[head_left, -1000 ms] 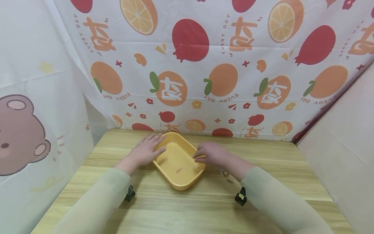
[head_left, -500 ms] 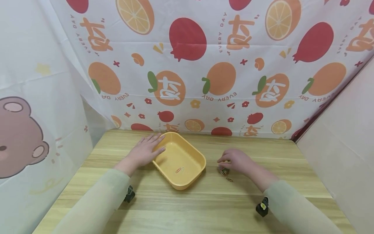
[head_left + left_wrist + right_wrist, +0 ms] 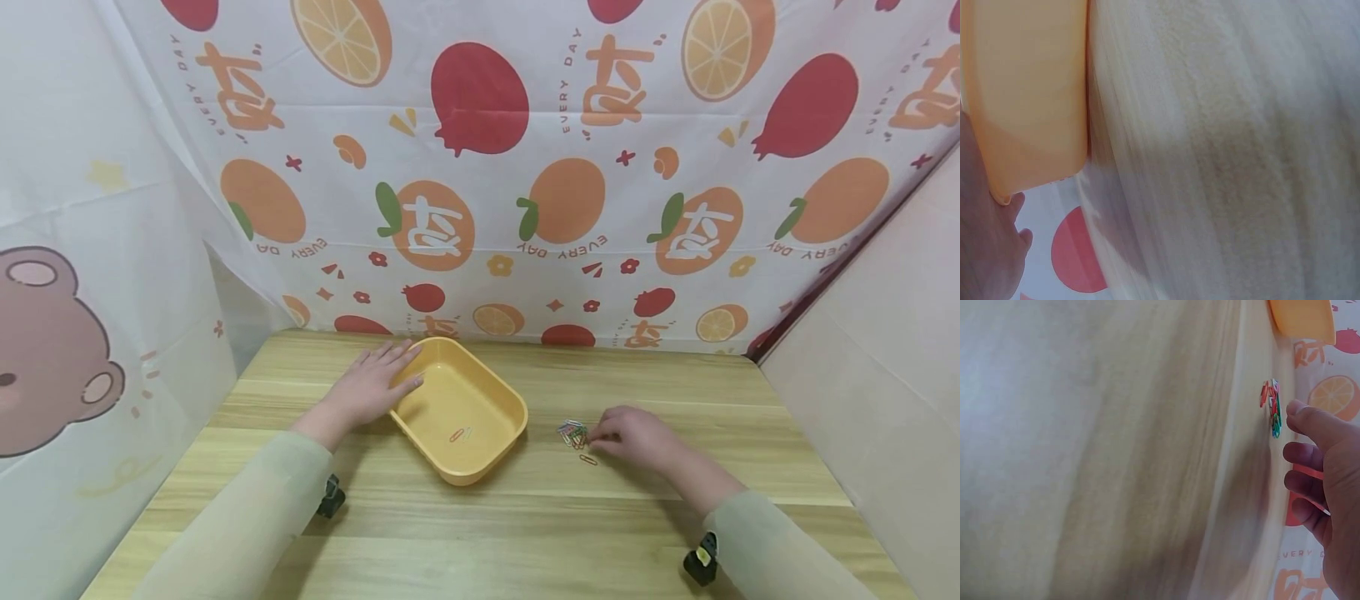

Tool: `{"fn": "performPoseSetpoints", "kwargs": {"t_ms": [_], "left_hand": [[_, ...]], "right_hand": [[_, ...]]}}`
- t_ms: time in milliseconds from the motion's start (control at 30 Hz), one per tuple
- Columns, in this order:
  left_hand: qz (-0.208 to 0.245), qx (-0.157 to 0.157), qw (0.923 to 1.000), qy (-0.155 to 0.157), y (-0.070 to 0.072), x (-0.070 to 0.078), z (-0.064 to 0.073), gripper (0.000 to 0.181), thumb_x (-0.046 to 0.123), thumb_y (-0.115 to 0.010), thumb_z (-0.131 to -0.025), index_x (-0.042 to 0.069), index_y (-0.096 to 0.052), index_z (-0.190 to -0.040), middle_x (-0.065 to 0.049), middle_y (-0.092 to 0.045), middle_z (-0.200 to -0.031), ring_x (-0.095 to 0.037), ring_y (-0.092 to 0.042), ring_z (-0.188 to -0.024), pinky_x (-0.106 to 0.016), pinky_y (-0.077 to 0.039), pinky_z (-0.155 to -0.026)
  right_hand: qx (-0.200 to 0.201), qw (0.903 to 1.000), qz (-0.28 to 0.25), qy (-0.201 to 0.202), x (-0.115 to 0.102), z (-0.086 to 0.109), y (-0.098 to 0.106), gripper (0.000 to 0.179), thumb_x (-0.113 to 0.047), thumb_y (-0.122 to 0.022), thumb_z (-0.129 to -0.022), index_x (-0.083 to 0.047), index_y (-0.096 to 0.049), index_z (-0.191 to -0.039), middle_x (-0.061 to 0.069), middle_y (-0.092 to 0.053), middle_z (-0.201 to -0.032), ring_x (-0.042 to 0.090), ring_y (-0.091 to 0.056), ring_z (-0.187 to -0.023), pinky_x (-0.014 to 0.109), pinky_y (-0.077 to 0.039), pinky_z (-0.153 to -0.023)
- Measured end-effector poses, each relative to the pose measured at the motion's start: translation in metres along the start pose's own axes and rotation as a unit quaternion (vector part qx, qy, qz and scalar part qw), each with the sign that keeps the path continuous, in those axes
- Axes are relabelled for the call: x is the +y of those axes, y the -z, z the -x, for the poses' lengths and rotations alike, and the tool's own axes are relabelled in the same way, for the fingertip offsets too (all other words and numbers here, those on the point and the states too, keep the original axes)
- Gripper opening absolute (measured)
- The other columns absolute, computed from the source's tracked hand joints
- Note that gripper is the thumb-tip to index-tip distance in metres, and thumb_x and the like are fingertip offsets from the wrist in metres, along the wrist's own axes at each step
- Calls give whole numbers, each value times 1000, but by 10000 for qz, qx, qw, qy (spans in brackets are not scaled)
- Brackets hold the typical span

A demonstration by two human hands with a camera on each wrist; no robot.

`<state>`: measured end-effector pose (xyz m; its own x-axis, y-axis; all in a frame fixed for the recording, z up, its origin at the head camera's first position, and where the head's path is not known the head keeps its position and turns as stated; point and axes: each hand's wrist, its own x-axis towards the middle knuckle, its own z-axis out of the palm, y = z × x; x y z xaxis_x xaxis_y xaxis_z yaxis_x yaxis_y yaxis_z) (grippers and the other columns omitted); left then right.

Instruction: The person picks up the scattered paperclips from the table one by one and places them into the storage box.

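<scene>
A yellow plastic tray (image 3: 491, 379) stands on the table, with a red paper clip (image 3: 457, 435) and a paler one (image 3: 467, 433) on its floor. My left hand (image 3: 363, 390) rests on the tray's left rim, fingers spread and thumb reaching over the inside. To the right of the tray lies a small heap of coloured paper clips (image 3: 572, 432), and a single orange-red clip (image 3: 588, 459) sits just in front of it. My right hand (image 3: 637, 437) is at the heap's right edge, fingers loosely bent; the right wrist view (image 3: 1329, 469) shows no clip between thumb and fingers.
The wooden table (image 3: 480, 542) is backed by a fruit-printed cloth (image 3: 495, 208). White cloth walls (image 3: 172, 250) stand on the left and right sides. A small dark camera (image 3: 701, 560) is strapped to each wrist.
My right hand has gone from over the tray's right rim to the clip heap, then on to the heap's right side. My left hand has stayed on the tray.
</scene>
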<state>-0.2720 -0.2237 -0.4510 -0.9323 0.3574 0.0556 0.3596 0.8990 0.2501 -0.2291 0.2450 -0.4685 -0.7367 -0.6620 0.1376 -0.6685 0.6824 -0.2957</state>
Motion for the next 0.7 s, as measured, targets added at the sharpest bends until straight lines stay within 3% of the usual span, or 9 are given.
{"fn": "performPoseSetpoints", "kwargs": {"t_ms": [700], "left_hand": [[25,75,10000,27,-1,4,6,66,56,-40,-102,25,-24,-159,-4,-19,-164,-38,-15,-150,-61,-5,-119]], "right_hand": [[14,9993,250,264,-11,11,-12,6,-27,-77,-88,-23,-79,-91,-18,-63,-85,1,-58,-80,29,-54,-73]]}}
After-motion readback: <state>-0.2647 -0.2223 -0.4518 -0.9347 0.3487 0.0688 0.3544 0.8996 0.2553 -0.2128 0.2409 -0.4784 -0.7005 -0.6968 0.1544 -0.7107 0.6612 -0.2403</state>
